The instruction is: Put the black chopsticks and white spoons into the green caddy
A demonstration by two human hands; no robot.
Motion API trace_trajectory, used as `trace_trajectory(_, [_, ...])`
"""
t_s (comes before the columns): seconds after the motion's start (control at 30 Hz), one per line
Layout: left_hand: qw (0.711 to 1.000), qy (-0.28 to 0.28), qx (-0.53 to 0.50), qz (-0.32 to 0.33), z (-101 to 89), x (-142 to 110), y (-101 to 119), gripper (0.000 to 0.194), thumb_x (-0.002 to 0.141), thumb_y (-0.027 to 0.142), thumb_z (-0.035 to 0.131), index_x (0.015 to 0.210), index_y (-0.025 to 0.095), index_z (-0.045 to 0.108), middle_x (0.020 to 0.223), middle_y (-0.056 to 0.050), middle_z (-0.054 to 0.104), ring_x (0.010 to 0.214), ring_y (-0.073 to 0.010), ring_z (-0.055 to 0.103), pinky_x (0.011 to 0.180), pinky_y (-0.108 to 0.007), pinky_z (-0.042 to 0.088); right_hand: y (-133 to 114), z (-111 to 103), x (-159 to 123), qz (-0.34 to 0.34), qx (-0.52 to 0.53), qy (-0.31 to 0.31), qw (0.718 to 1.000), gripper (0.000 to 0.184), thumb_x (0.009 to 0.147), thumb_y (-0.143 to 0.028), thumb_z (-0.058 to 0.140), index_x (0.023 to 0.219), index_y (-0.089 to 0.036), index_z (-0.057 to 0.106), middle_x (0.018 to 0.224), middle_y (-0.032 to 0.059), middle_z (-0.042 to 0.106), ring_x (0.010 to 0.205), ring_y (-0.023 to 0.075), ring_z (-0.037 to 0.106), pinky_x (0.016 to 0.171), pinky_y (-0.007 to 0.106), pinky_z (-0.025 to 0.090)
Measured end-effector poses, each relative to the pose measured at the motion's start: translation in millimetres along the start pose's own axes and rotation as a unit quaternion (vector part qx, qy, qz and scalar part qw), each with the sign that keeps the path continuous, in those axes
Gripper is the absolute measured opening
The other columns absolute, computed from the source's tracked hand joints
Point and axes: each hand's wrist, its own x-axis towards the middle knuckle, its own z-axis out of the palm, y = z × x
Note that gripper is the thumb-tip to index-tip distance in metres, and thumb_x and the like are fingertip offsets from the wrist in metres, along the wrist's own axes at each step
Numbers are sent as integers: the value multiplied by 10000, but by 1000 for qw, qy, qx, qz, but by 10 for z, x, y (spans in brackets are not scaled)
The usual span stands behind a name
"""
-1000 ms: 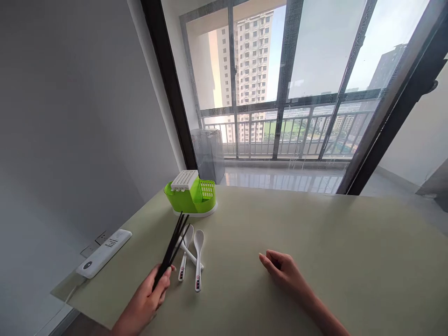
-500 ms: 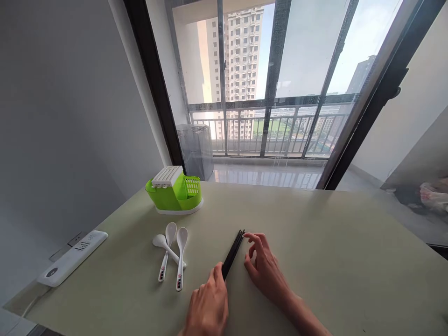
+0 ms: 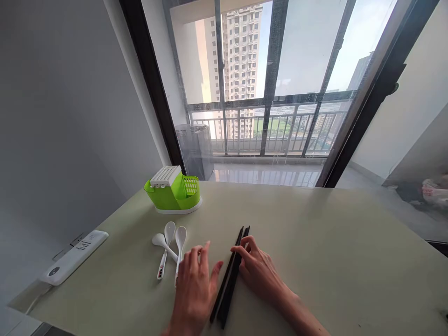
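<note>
My left hand [image 3: 194,284] is open, fingers and thumb apart, over the handle ends of the spoons. Nothing is in it. To its right, several black chopsticks [image 3: 229,291] lie on the table, pointing away from me. One black chopstick [image 3: 221,294] on the left is slightly apart from the rest of the bundle. Bent over the upper part of the chopsticks, my right hand [image 3: 254,261] has its fingers curled onto them. Three white spoons [image 3: 181,237] lie left of the chopsticks, one crossing another, partly covered by my left hand.
A green caddy [image 3: 168,198] with a white slotted top stands at the back left of the pale table [image 3: 315,242]. A white power strip [image 3: 75,256] with a cable lies along the left edge. Behind the table is a glass door [image 3: 245,135].
My left hand has let go of the chopsticks and moved left, opening. My right hand has closed onto them from the right. The chopsticks now lie nearer to me, with one apart.
</note>
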Motion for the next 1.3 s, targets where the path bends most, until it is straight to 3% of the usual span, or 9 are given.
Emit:
trace_trajectory(0.07, [992, 105, 46, -60, 58, 119, -324, 619, 978, 532, 436, 1415, 95, 476, 1252, -216, 585, 1137, -359, 565, 960, -511, 477, 6, 11, -1, 2, 10, 8, 1000, 503, 832, -24, 429, 1254, -265, 561, 1158, 65, 501, 786, 145, 601, 690, 299, 519])
trace_trajectory(0.17, [978, 151, 89, -111, 127, 294, -723, 835, 935, 630, 432, 1457, -16, 344, 1284, -305, 519, 1188, -416, 516, 937, -544, 466, 14, 32, 2, 7, 19, 20, 1000, 545, 835, -27, 420, 1316, -271, 506, 1178, 71, 484, 782, 146, 604, 669, 297, 519])
trace_trajectory(0.4, [973, 38, 153, -166, 98, 360, -943, 1025, 839, 657, 553, 1476, -78, 230, 1242, -314, 541, 1137, -409, 563, 914, -465, 475, -5, 14, -1, 16, 37, 36, 999, 565, 870, -50, 398, 1393, -265, 408, 1191, 72, 485, 737, 133, 604, 642, 294, 520])
trace_trajectory(0.53, [965, -20, 164, -204, -32, 314, -1010, 904, 886, 598, 527, 1466, -45, 267, 1136, -261, 613, 1053, -394, 612, 804, -430, 506, -13, -3, 1, 14, 39, 44, 998, 547, 881, -68, 397, 1396, -251, 387, 1190, 73, 496, 706, 128, 601, 642, 300, 528])
trace_trajectory(0.7, [971, -60, 190, -136, -52, 321, -1116, 506, 1003, 384, 383, 1345, 19, 458, 1064, -205, 658, 977, -336, 661, 820, -418, 512, -6, -2, -7, 21, 62, 50, 997, 503, 898, -106, 406, 1381, -242, 370, 1199, 77, 509, 669, 122, 601, 619, 300, 525])
trace_trajectory(0.83, [975, -49, 186, -113, 23, 318, -1101, 484, 1040, 303, 252, 1387, 16, 429, 1074, -199, 650, 899, -294, 688, 744, -382, 535, -12, 2, -5, 25, 73, 49, 996, 509, 900, -110, 397, 1388, -245, 348, 1203, 79, 506, 664, 120, 604, 605, 295, 516])
trace_trajectory(1.07, [987, -59, 117, -90, 72, 330, -971, 500, 967, 97, 229, 1435, 26, 394, 1044, -169, 637, 755, -226, 689, 640, -317, 530, -29, -6, 29, 53, 64, 52, 995, 438, 912, -134, 386, 1337, -243, 391, 1200, 77, 503, 654, 118, 600, 619, 306, 519])
trace_trajectory(1.2, [989, -50, -3, -138, 56, 340, -722, 554, 1019, 250, 221, 1529, 42, 280, 1081, -159, 612, 669, -204, 657, 553, -319, 526, -35, -20, 41, 94, 71, 103, 988, 347, 943, -176, 372, 1273, -244, 454, 1165, 79, 526, 698, 143, 602, 622, 314, 515])
trace_trajectory(1.3, [987, -16, -124, -96, -23, 309, -370, 572, 1040, 328, 221, 1591, 177, 194, 1143, -125, 600, 782, -196, 678, 657, -320, 580, -86, -64, 63, 95, 160, 142, 972, 285, 976, -276, 427, 1255, -253, 484, 1188, 87, 554, 865, 177, 628, 778, 351, 545])
